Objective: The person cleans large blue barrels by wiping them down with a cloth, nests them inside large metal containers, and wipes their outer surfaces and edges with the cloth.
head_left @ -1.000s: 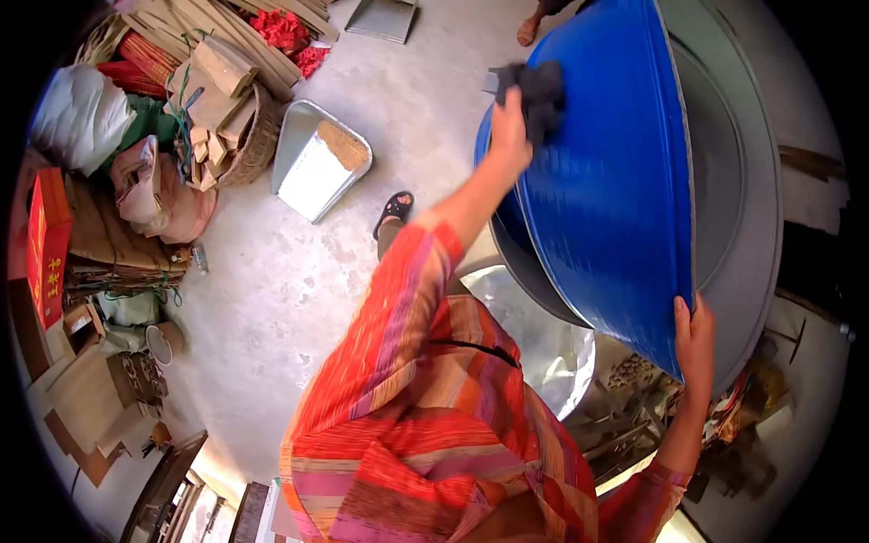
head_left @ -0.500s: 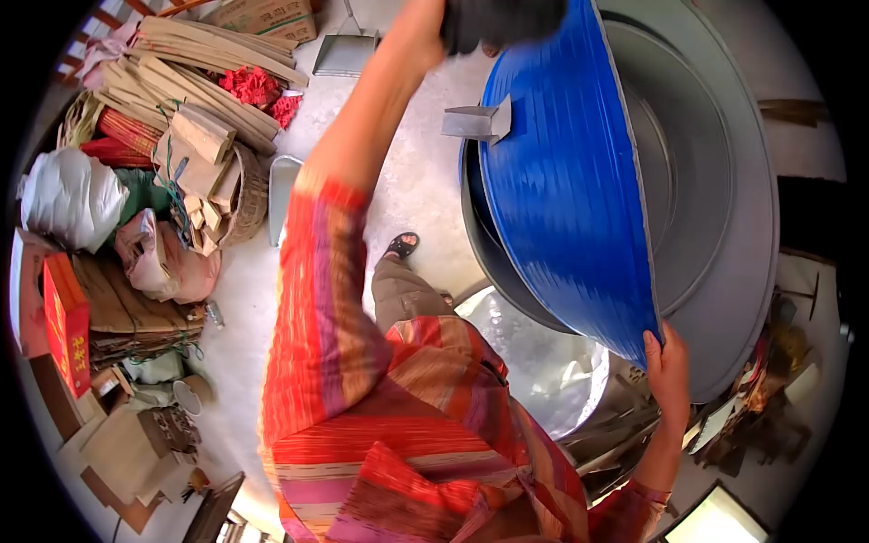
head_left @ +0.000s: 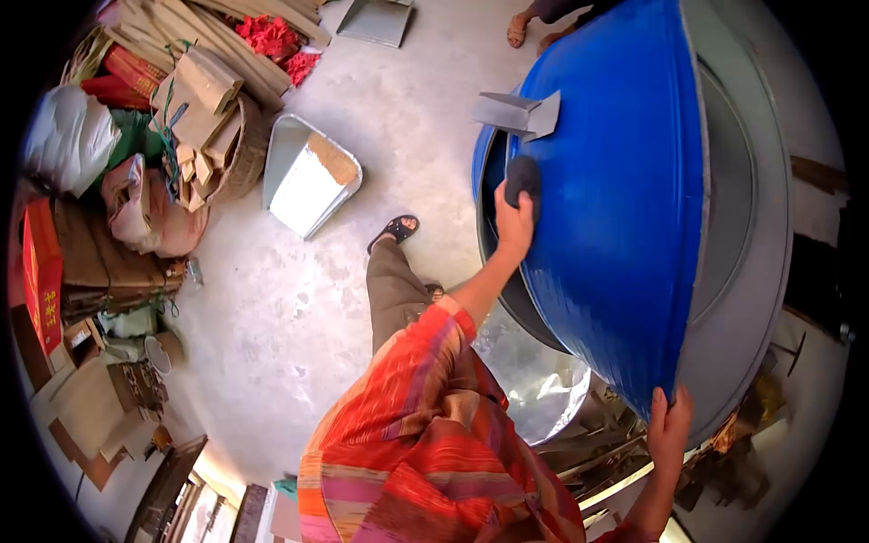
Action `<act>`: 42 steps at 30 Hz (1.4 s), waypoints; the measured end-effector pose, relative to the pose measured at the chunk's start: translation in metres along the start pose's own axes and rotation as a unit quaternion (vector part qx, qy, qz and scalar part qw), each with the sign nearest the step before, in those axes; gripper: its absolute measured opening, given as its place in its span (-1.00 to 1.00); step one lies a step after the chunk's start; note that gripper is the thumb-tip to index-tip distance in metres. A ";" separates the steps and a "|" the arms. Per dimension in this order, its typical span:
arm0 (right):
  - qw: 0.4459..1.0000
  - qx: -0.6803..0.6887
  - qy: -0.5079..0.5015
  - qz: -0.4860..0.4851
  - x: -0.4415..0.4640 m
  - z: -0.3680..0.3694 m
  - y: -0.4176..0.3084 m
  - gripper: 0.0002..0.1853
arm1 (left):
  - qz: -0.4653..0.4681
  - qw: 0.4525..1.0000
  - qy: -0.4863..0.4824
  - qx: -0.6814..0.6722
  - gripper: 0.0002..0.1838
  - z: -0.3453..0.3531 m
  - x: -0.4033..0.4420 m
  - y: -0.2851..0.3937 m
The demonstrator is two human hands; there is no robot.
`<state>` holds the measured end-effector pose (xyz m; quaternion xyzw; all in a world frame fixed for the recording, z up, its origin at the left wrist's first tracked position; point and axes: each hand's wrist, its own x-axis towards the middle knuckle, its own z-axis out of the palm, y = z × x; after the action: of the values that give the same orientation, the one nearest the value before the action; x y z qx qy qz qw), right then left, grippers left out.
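My left hand (head_left: 514, 222) is closed around a dark scrubbing pad (head_left: 522, 179) and presses it to the left part of a large blue lid (head_left: 615, 181). The lid stands tilted, with a grey metal bracket (head_left: 525, 114) just above the pad. At the lid's lower end, my right hand (head_left: 668, 423) grips its rim, fingers at the edge. Behind and beneath the lid is a big round grey metal vessel (head_left: 756, 308), partly hidden by it. A shiny metal pan (head_left: 534, 389) sits low, next to my legs.
A dustpan-like grey bin (head_left: 290, 176) stands on the floor at left. Beyond it are a wicker basket (head_left: 240, 149) of wood, sacks (head_left: 68, 140) and flattened cardboard (head_left: 100, 240). Another person's foot (head_left: 518, 30) shows at the top. Scrap wood (head_left: 597, 439) lies below the lid.
My left hand has come down from the lid's top to its left side with the pad. My right hand stays on the rim. The view has shifted, and another person's feet now show.
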<state>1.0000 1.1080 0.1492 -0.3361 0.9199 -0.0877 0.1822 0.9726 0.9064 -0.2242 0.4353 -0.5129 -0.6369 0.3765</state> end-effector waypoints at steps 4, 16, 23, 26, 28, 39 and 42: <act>0.999 0.012 -0.025 0.035 -0.002 0.004 -0.002 -0.75 | 0.097 0.984 0.035 0.143 -0.50 -0.006 0.057 -0.057; 0.998 -0.040 0.042 -0.006 -0.011 0.007 0.018 -0.76 | 0.268 0.949 -0.163 0.031 -0.51 -0.015 0.015 0.141; 0.999 -0.042 0.029 -0.009 -0.006 0.006 0.005 -0.77 | 0.120 0.978 -0.118 0.122 -0.43 -0.011 0.035 0.018; 0.999 0.025 0.021 0.027 -0.004 0.003 0.008 -0.77 | 0.180 0.968 -0.090 0.147 -0.46 -0.016 0.022 0.041; 0.999 0.016 0.019 0.026 -0.003 0.002 0.008 -0.76 | 0.213 0.960 -0.094 0.155 -0.44 -0.026 0.010 0.031; 0.998 0.013 0.054 0.017 -0.001 0.005 0.000 -0.73 | -0.114 0.983 -0.126 -0.072 -0.47 -0.003 0.079 -0.058; 0.998 0.044 0.023 0.026 0.001 0.003 0.001 -0.73 | -0.157 0.978 -0.059 -0.120 -0.34 -0.002 0.020 -0.063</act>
<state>0.9998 1.1078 0.1458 -0.3014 0.9276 -0.1310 0.1777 0.9657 0.8990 -0.2899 0.4234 -0.3793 -0.7698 0.2904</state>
